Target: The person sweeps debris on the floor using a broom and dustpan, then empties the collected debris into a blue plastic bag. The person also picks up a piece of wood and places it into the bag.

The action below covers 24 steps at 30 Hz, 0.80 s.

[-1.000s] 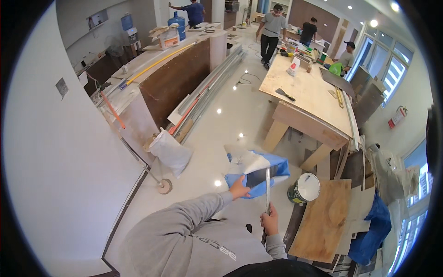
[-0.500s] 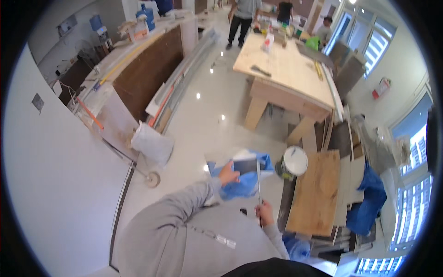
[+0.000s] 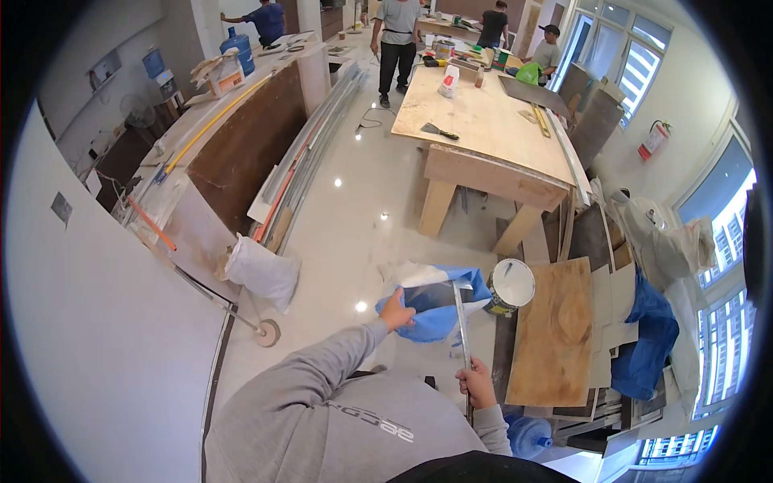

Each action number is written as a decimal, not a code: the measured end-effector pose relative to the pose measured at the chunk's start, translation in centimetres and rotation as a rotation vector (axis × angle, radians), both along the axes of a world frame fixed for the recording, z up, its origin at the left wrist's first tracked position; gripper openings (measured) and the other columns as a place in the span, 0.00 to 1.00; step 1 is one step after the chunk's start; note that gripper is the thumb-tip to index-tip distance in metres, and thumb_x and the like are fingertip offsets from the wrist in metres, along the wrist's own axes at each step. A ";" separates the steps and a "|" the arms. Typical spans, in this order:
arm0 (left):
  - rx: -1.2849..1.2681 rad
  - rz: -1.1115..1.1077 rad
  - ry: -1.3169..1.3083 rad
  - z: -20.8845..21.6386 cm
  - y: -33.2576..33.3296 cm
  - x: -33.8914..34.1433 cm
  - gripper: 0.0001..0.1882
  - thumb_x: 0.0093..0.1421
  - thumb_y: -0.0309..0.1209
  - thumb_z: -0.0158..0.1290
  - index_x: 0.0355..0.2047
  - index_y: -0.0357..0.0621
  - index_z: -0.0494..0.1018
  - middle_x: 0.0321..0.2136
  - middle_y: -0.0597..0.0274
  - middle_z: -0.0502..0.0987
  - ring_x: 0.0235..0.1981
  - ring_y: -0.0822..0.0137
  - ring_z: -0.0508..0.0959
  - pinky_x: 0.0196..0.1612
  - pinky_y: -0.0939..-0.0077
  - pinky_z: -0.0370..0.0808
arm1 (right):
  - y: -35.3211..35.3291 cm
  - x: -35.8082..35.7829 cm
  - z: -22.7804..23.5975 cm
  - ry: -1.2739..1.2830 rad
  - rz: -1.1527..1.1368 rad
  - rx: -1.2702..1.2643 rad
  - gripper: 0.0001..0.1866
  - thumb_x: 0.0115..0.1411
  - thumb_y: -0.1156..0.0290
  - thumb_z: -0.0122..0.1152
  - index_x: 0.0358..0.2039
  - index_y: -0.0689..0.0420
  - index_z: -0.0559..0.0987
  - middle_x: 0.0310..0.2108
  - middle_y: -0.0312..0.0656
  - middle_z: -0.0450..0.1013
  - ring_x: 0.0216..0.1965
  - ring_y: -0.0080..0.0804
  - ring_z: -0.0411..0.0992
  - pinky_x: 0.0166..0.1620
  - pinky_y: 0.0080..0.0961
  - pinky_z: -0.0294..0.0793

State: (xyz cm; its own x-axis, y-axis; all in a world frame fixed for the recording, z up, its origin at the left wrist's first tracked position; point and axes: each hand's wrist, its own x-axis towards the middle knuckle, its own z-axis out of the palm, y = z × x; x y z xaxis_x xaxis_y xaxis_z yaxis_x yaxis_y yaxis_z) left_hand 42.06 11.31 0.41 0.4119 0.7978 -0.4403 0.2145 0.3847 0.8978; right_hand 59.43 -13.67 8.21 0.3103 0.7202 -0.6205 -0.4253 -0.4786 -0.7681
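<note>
A blue and white sack [image 3: 431, 324] stands on the floor with its mouth gaping and a dark inside showing. My left hand [image 3: 396, 311] is closed on the sack's left rim, thumb toward the opening. In my right hand [image 3: 477, 382], fingers wrapped round it, is a long thin metal bar [image 3: 461, 326]. The bar slants up and away from me, and its far end, with a short flat light piece, lies over the sack's right side. Beside the sack on the right is a bucket [image 3: 512, 286] with a whitish top.
A wooden board [image 3: 551, 334] leans over stacked panels at right. Ahead stands a plywood worktable [image 3: 483, 113] with a scraper [image 3: 440, 130] on it. A white sack [image 3: 262, 270] and long metal profiles [image 3: 310, 153] lie left. Several people are farther back, one [image 3: 396, 40] standing beside the table.
The sack has shifted slightly right, toward the bucket, with my left hand still on its rim. My right hand and the metal bar have also moved a little right. The head view has tilted slightly.
</note>
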 end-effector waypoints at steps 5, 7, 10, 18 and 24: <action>-0.109 0.117 -0.188 -1.2 3.7 -1.0 0.51 0.55 0.16 0.50 0.74 0.42 0.34 0.31 0.52 0.76 0.19 0.66 0.76 0.31 0.62 0.84 | -2.1 -1.3 2.5 -0.110 0.011 -0.003 0.27 0.51 0.83 0.53 0.55 0.60 0.72 0.21 0.34 0.70 0.14 0.18 0.61 0.16 0.19 0.59; -0.173 0.152 -0.246 -0.4 4.6 -1.3 0.52 0.55 0.14 0.48 0.74 0.47 0.32 0.27 0.57 0.73 0.18 0.68 0.74 0.33 0.60 0.84 | -3.7 -1.4 2.3 -0.165 0.051 0.004 0.27 0.51 0.83 0.53 0.54 0.61 0.74 0.22 0.34 0.71 0.15 0.17 0.63 0.17 0.19 0.60; -0.202 0.193 -0.306 -0.4 6.2 -1.5 0.51 0.55 0.13 0.48 0.74 0.52 0.35 0.26 0.59 0.72 0.18 0.69 0.73 0.32 0.60 0.84 | -5.3 -1.4 1.7 -0.251 0.069 0.020 0.27 0.51 0.83 0.53 0.54 0.61 0.75 0.24 0.34 0.72 0.16 0.17 0.63 0.17 0.19 0.61; -0.188 0.212 -0.294 -1.3 10.1 -5.3 0.47 0.52 0.12 0.46 0.70 0.50 0.43 0.24 0.63 0.69 0.16 0.72 0.71 0.33 0.61 0.85 | -7.3 -1.9 4.7 0.048 -0.101 0.047 0.34 0.52 0.83 0.51 0.63 0.58 0.66 0.19 0.35 0.68 0.13 0.16 0.58 0.15 0.16 0.54; -0.158 0.219 -0.255 -0.6 9.1 -5.8 0.41 0.52 0.11 0.45 0.67 0.44 0.47 0.26 0.62 0.69 0.16 0.73 0.68 0.32 0.64 0.85 | -6.2 -2.7 4.1 0.115 -0.256 0.091 0.33 0.52 0.84 0.49 0.62 0.57 0.65 0.19 0.35 0.67 0.11 0.17 0.56 0.14 0.17 0.54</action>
State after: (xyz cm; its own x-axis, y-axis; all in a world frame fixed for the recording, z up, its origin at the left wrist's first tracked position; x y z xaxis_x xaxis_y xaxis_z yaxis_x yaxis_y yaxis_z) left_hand 36.28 20.41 -0.24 0.3510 0.8096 -0.4705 -0.1111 0.5349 0.8376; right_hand 56.76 -19.86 12.30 0.4209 0.6814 -0.5988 -0.6098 -0.2762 -0.7429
